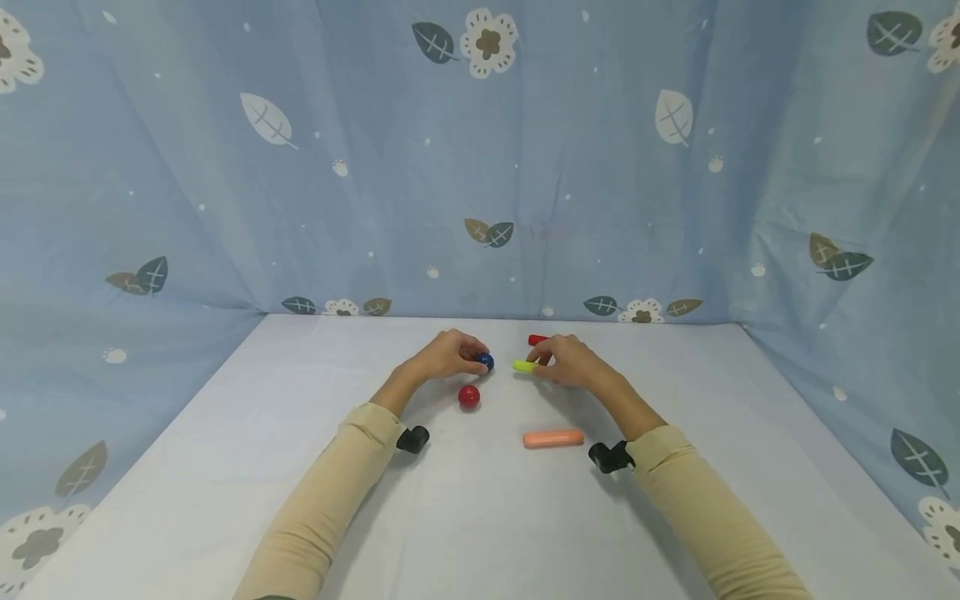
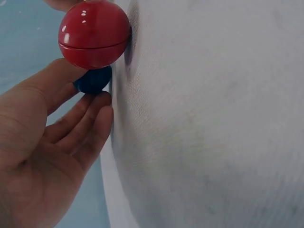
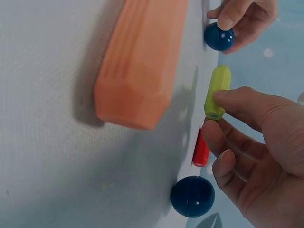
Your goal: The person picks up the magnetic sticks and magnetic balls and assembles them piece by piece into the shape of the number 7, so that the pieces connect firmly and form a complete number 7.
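My left hand (image 1: 448, 356) holds a glossy blue ball (image 1: 486, 362) between thumb and fingers, low over the white table. Nearer to me sits a red ball (image 1: 468, 397) with a seam round it, large in the left wrist view and partly covering the blue one. My right hand (image 3: 266, 147) pinches a short yellow-green ridged stick (image 3: 218, 92) between thumb and fingertips, raised at a slant. Just beyond that hand lies a red stick (image 1: 537, 340), partly hidden by the fingers. A second blue ball (image 3: 192, 196) shows beside my right hand in the right wrist view.
A thicker orange ridged stick (image 1: 553, 438) lies crosswise on the white tablecloth (image 1: 465, 525), between the forearms. A blue curtain with leaves and flowers (image 1: 405, 167) hangs behind the table and along its sides. Black wrist camera mounts (image 1: 611, 457) stick out at both sleeves.
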A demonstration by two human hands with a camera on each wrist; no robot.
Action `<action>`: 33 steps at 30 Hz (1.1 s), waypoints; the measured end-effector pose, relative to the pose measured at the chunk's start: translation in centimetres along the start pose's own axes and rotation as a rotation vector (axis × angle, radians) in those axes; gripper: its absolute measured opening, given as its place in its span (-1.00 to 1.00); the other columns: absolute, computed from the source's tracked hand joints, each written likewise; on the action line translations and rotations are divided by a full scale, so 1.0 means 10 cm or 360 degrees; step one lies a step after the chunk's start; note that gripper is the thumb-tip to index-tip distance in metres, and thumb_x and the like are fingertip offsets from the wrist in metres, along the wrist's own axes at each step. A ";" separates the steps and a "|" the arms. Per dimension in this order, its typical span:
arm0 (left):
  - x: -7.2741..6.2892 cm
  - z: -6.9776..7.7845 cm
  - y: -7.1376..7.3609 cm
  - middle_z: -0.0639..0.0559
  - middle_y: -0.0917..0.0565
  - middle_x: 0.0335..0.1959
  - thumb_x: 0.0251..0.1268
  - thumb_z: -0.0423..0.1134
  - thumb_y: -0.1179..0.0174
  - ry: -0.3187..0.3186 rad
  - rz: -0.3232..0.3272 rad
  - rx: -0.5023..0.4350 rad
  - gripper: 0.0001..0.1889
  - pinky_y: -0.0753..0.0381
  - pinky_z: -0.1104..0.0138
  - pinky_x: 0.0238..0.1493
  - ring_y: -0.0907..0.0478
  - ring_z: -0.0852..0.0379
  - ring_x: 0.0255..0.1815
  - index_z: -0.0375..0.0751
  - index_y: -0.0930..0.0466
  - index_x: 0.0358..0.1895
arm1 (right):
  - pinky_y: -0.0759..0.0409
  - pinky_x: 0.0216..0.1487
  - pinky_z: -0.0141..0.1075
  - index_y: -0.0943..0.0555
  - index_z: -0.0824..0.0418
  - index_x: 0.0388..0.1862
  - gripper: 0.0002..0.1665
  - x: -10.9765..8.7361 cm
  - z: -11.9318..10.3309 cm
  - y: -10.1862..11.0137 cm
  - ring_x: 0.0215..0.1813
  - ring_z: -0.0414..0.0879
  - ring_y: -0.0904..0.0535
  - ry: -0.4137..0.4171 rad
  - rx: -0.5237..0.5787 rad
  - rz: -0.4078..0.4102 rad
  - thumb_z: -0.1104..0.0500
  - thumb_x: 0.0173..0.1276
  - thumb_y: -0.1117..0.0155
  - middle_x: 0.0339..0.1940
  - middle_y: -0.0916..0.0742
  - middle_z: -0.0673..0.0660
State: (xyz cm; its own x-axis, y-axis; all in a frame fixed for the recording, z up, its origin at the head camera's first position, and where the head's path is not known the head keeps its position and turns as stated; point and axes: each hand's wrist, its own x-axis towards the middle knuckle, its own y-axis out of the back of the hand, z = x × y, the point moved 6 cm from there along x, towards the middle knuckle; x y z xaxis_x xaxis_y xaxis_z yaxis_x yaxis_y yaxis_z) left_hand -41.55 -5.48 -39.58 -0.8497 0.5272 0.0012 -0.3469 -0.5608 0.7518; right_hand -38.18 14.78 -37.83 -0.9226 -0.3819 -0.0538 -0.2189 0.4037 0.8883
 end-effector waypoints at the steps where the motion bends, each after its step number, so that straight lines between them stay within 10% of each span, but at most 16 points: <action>1: 0.00 0.00 0.00 -0.08 -0.73 0.03 0.19 -0.20 -0.39 -0.0005 -0.0001 0.0002 -0.59 -0.65 0.22 0.13 -0.68 0.07 0.03 -0.17 -0.65 0.12 | -0.66 -0.30 -0.38 -0.70 0.11 0.02 -0.71 0.00 0.00 0.00 -0.39 -0.17 -0.63 0.0002 -0.0001 -0.0001 0.16 0.33 -0.35 -0.09 -0.76 0.16; 33: 0.01 0.10 -0.03 -0.03 -0.74 -0.02 0.20 -0.17 -0.38 -0.0058 -0.0002 0.0154 -0.62 -0.67 0.31 0.02 -0.66 0.14 -0.09 -0.16 -0.67 0.08 | -0.66 -0.25 -0.37 -0.71 0.08 0.02 -0.72 0.04 -0.07 -0.02 -0.37 -0.15 -0.62 -0.0014 -0.0021 -0.0017 0.16 0.33 -0.35 -0.13 -0.75 0.11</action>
State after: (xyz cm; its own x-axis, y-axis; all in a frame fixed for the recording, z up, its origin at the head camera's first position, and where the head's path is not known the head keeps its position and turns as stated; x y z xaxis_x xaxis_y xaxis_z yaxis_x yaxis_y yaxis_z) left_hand -41.13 -4.68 -39.14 -0.8336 0.5519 0.0229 -0.3066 -0.4968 0.8119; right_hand -38.24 13.94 -37.70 -0.9229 -0.3790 -0.0674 -0.2248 0.3885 0.8936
